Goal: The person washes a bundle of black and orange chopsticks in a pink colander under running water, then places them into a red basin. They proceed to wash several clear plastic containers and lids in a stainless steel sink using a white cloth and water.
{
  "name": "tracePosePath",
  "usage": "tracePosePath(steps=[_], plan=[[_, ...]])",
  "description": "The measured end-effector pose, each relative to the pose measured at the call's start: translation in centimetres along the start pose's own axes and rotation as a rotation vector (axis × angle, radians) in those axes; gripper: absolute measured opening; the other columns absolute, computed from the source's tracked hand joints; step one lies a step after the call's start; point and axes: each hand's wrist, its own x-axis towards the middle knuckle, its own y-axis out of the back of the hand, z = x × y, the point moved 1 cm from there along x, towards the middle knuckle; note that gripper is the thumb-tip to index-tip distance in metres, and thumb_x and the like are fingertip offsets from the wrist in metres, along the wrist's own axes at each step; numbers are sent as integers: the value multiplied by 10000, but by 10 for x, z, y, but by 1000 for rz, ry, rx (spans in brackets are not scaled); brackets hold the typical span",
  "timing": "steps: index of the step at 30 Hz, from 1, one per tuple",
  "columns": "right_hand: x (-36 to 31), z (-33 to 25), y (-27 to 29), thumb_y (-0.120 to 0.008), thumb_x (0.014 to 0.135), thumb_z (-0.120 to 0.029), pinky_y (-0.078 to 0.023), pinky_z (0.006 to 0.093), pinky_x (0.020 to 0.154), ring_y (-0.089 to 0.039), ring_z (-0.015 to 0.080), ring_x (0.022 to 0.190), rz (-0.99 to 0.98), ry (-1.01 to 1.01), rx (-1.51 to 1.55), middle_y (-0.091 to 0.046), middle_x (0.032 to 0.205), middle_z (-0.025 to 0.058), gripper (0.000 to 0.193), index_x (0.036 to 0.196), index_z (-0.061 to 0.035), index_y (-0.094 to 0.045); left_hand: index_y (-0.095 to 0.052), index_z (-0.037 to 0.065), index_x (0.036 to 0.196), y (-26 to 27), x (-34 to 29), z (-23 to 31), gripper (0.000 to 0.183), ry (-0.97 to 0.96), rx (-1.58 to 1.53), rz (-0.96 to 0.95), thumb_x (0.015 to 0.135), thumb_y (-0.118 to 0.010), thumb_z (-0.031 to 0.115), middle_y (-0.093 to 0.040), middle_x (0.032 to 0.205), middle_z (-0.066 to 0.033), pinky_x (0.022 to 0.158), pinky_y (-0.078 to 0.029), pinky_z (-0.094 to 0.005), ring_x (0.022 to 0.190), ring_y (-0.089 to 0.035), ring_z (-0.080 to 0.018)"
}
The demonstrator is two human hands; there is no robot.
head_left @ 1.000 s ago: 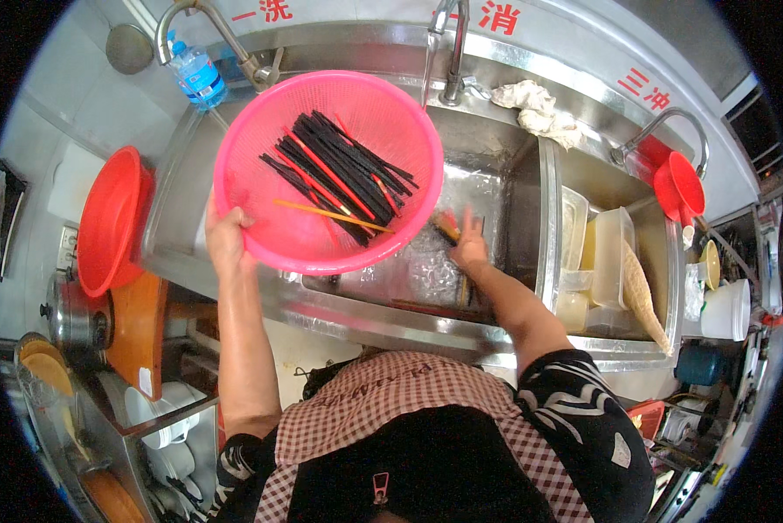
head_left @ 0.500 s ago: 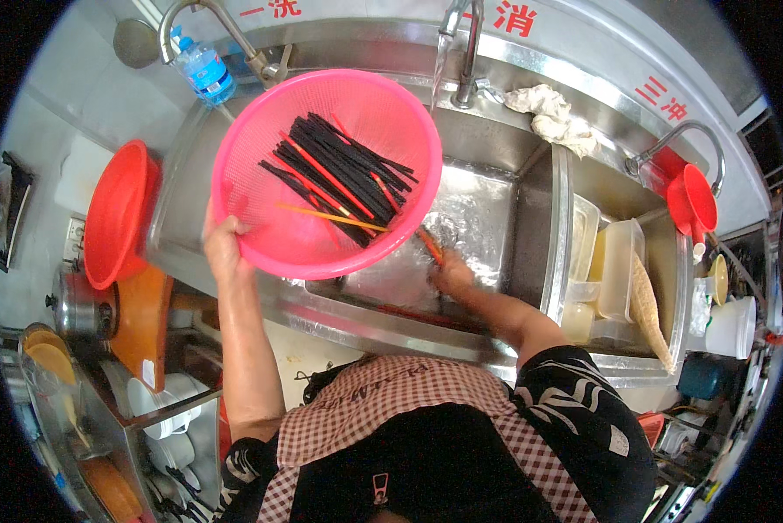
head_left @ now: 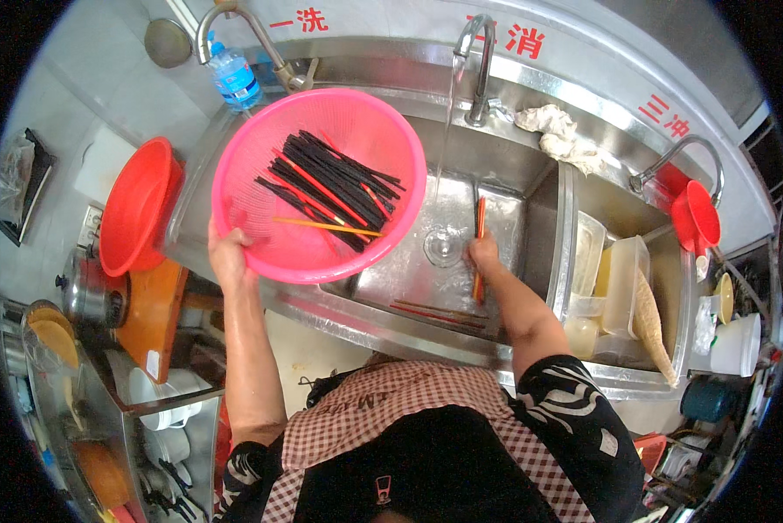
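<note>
My left hand grips the near left rim of a pink plastic colander, which is tilted toward me over the left part of the steel sink. A pile of chopsticks, mostly black with a few red and one yellow, lies inside it. Down in the middle basin, my right hand is closed around a few red and dark chopsticks. Several more chopsticks lie on the basin floor along its near wall. Water runs from the middle faucet into this basin.
Plastic containers sit in the right basin, with a red dipper beside it. A white cloth lies on the back ledge. At left are a blue bottle, a red basin and a metal pot.
My right hand has moved right, away from the colander's edge, and holds chopsticks deeper in the basin. The colander has shifted slightly left and down in view.
</note>
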Motion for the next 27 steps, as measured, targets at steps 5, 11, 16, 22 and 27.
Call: tracePosePath(steps=[5, 11, 16, 22, 27], plan=[[-58, -118, 28, -575, 833, -320, -499, 358, 578, -624, 206, 643, -504, 404, -627, -649, 786, 112, 307, 1064, -120, -605, -428, -12, 1274, 31, 5, -9, 686, -30, -21, -58, 613, -372, -189, -560, 1065, -129, 524, -425, -218, 686, -520, -132], [-117, -26, -35, -568, 806, -321, -498, 428, 677, -627, 297, 732, -1284, 147, -654, -661, 871, 149, 359, 998, -25, -633, -426, 0, 1284, 16, 1, -6, 703, -31, -89, -70, 613, -365, -201, -584, 1042, -108, 527, -429, -216, 675, -529, -132], [-128, -98, -2, -610, 800, -265, -484, 358, 552, -600, 244, 661, -1281, 103, -501, -644, 810, 130, 272, 907, -17, -645, -426, 11, 1294, 28, 1, -5, 718, -53, -71, -12, 610, -378, -202, -595, 1049, -110, 547, -447, -221, 729, -563, -142], [-97, -154, 132, -642, 853, -211, -436, 310, 765, -575, 150, 808, -675, 29, -45, -599, 884, 48, 291, 1042, -15, -542, -448, 16, 1271, 4, -10, 0, 638, -36, -132, -20, 673, -389, -200, -597, 1064, -111, 578, -472, -247, 779, -588, -156], [-156, -324, 160, -583, 893, -291, -464, 323, 675, -556, 168, 679, -416, 501, 465, -525, 692, 59, 279, 771, -65, -474, -464, 28, 1255, 2, -1, -7, 623, -40, -205, -23, 683, -391, -209, -601, 1049, -98, 582, -468, -241, 758, -593, -142]])
